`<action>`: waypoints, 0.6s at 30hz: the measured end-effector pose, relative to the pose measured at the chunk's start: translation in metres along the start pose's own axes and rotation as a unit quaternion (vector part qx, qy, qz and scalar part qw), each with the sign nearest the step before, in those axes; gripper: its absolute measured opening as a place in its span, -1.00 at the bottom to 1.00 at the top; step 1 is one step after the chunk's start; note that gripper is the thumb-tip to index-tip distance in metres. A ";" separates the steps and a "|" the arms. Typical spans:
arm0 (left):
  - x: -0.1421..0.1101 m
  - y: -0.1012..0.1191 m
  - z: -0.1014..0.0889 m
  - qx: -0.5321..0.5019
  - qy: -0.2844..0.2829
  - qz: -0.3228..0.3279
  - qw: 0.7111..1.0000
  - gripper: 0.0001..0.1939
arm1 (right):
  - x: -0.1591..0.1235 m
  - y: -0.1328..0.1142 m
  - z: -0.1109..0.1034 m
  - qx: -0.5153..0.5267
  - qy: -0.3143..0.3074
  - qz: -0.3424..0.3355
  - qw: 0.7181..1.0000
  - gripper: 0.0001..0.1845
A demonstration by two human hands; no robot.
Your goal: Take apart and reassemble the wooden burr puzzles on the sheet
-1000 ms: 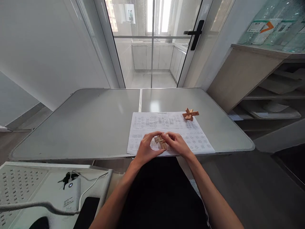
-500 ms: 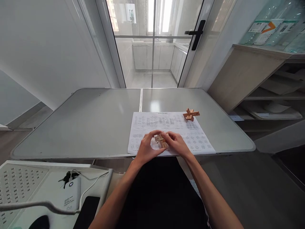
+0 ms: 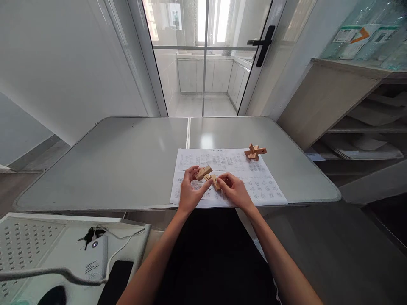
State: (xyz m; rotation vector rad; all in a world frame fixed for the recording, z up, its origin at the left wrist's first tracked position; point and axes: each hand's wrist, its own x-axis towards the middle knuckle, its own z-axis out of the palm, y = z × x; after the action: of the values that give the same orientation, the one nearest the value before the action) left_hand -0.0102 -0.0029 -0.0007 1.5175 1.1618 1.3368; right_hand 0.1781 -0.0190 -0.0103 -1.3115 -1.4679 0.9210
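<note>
Over a printed instruction sheet (image 3: 229,188), my left hand (image 3: 191,192) grips several joined wooden puzzle pieces (image 3: 204,173) between thumb and fingers. My right hand (image 3: 235,190) pinches a notched wooden puzzle piece (image 3: 216,183) just to the right of them. The two lie very close; whether they touch I cannot tell. A partly built wooden burr puzzle (image 3: 253,152), with bars crossing each other, rests on the sheet's upper right corner. Small line drawings cover the sheet.
The sheet lies on a grey folding table (image 3: 140,165). At lower left, a white cart (image 3: 71,224) carries a power bank (image 3: 96,258), keys, a cable and a black phone (image 3: 117,279). A shelf (image 3: 346,93) with plastic bottles stands at right, a glass door behind.
The wooden pieces were together between both hands; now they are parted into two portions. My left hand has shifted up and left with its portion. The burr puzzle stays put.
</note>
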 end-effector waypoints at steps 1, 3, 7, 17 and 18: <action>0.000 0.000 0.000 -0.002 0.001 -0.001 1.000 -0.40 | 0.000 0.000 0.000 -0.006 0.004 -0.004 1.000 -0.59; 0.000 0.001 0.001 -0.006 0.002 -0.002 1.000 -0.41 | 0.000 0.002 0.002 -0.022 0.010 -0.018 1.000 -0.63; 0.000 0.000 0.001 -0.014 0.001 0.000 1.000 -0.41 | 0.000 0.005 0.007 -0.089 0.018 -0.055 0.994 -0.67; 0.001 0.001 0.001 0.001 0.005 0.001 1.000 -0.42 | 0.002 0.009 0.007 -0.093 0.011 -0.033 0.995 -0.65; 0.001 0.001 0.001 0.002 0.005 0.001 1.000 -0.42 | 0.002 0.009 0.006 -0.083 0.014 -0.031 0.996 -0.63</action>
State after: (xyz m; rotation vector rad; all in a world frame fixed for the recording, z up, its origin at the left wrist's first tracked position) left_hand -0.0091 -0.0026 0.0003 1.5170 1.1712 1.3443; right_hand 0.1753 -0.0156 -0.0203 -1.3845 -1.5825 0.7506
